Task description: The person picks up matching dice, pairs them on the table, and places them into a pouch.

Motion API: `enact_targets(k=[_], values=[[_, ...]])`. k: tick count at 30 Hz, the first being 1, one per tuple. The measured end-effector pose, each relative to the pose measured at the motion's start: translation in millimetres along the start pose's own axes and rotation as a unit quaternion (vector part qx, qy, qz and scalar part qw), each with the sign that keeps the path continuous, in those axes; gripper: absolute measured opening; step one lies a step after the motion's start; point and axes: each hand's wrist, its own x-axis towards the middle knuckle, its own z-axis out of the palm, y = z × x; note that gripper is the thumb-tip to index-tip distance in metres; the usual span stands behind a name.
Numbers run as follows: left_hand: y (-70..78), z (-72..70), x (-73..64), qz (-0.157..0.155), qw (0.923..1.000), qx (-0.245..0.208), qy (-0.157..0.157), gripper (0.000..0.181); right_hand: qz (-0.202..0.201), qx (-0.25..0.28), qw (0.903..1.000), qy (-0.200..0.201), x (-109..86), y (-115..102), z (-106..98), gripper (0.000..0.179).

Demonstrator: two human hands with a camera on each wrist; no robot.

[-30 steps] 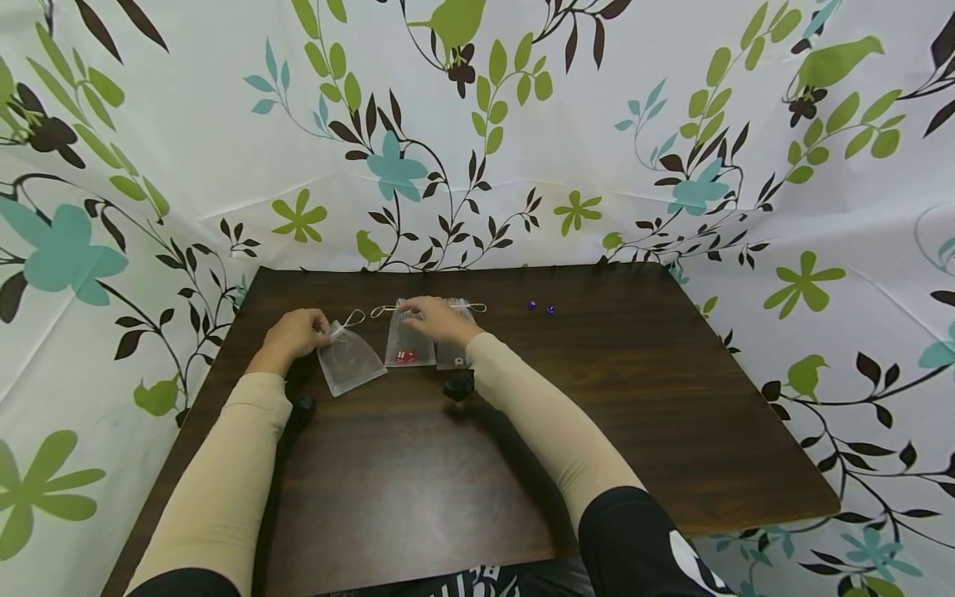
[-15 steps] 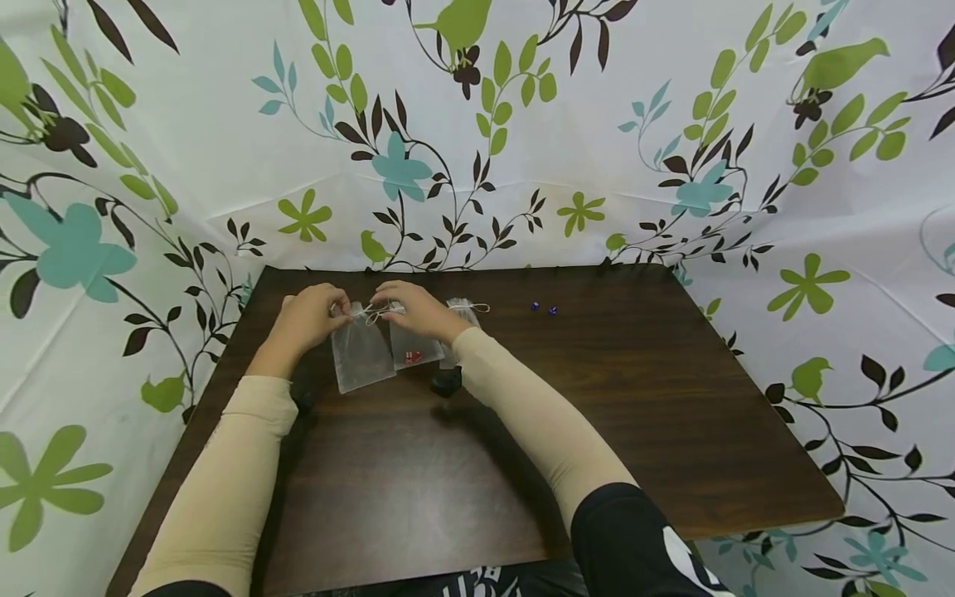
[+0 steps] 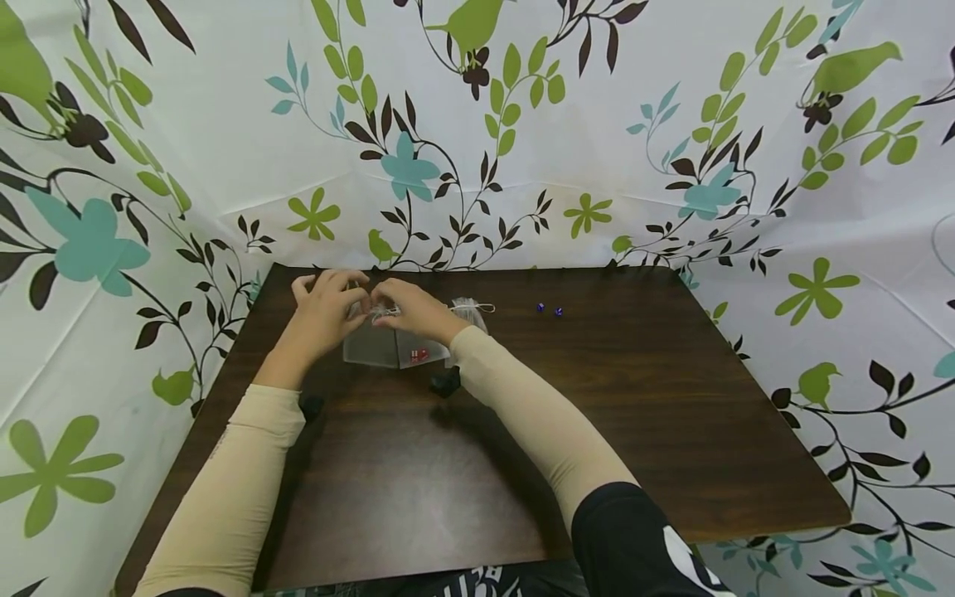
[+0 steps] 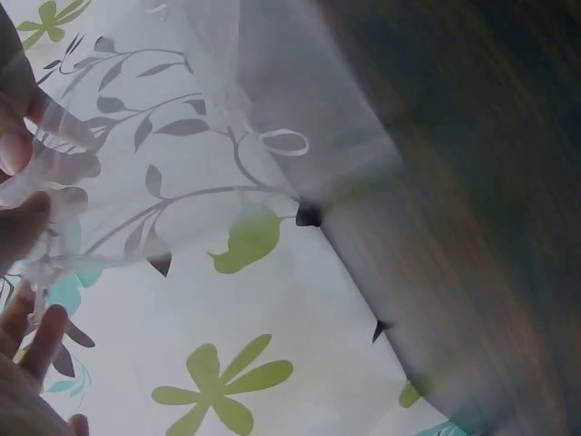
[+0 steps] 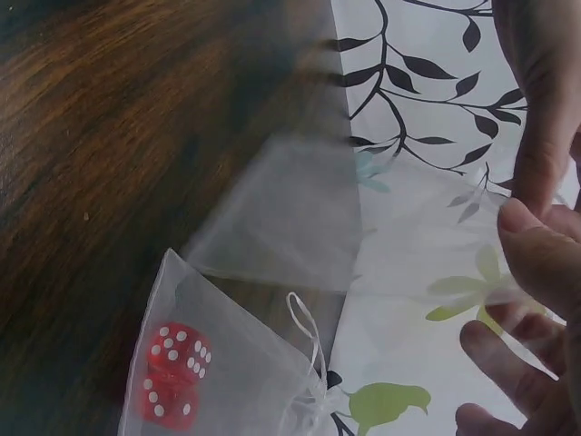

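Note:
Both hands meet at the mouth of a sheer white drawstring pouch, with nothing visible inside it. My left hand pinches the top on the left. My right hand pinches the fabric opposite. In the right wrist view, the raised pouch stretches from the fingers, and some fingertips show through the fabric. Just right of it lies a second sheer pouch holding two red dice with white dots; its white cord is looped. The right hand partly covers this pouch in the head view.
A third sheer pouch lies right of the right hand, partly hidden by the forearm. Farther right sit two tiny blue dice-like pieces. The dark wooden table meets a patterned cloth at its back edge.
The left hand has moved right and up with the pouch, whose body has lifted and straightened. The right hand has shifted left, from above the dice pouch to the held pouch's mouth.

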Motion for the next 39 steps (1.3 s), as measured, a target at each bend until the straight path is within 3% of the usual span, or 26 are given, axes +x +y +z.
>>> enact_targets(k=[3, 7, 11, 16, 20, 23, 32, 35, 39], values=[[-0.6, 2.2, -1.2, 0.020, 0.9996, -0.001, 0.017, 0.025, 0.005, -0.016, 0.9998, -0.006, -0.3, 0, 1, 0.034], [-2.6, 2.4, -3.2, 0.024, 0.9995, 0.006, 0.021, 0.021, -0.003, -0.072, 0.9974, 0.005, 0.6, 2, 3, 0.026], [-6.0, 0.7, -4.5, 0.026, 0.9993, 0.021, 0.015, 0.024, -0.042, -0.128, 0.9901, 0.038, 1.8, 6, 6, 0.020], [-10.2, -0.4, -3.7, 0.035, 0.9983, 0.047, -0.006, 0.029, -0.109, -0.185, 0.9725, 0.089, 4.5, 9, 10, 0.015], [-13.6, -1.6, -5.6, 0.041, 0.9966, 0.071, -0.010, 0.025, -0.140, -0.234, 0.9550, 0.115, 4.0, 8, 12, 0.014], [-16.2, -4.2, -8.1, 0.042, 0.9952, 0.088, -0.005, 0.018, -0.145, -0.294, 0.9361, 0.127, 0.9, 6, 12, 0.014], [-29.8, -10.3, -19.1, 0.026, 0.9895, 0.141, -0.017, 0.016, -0.108, -0.443, 0.8775, 0.147, -7.0, 15, 16, 0.016], [-34.1, -11.7, -22.7, 0.027, 0.9885, 0.149, 0.004, 0.017, -0.109, -0.475, 0.8608, 0.148, -7.5, 15, 16, 0.016], [-35.0, -10.2, -22.0, 0.054, 0.9860, 0.143, 0.066, 0.016, -0.116, -0.497, 0.8409, 0.180, -7.4, 11, 15, 0.019]])
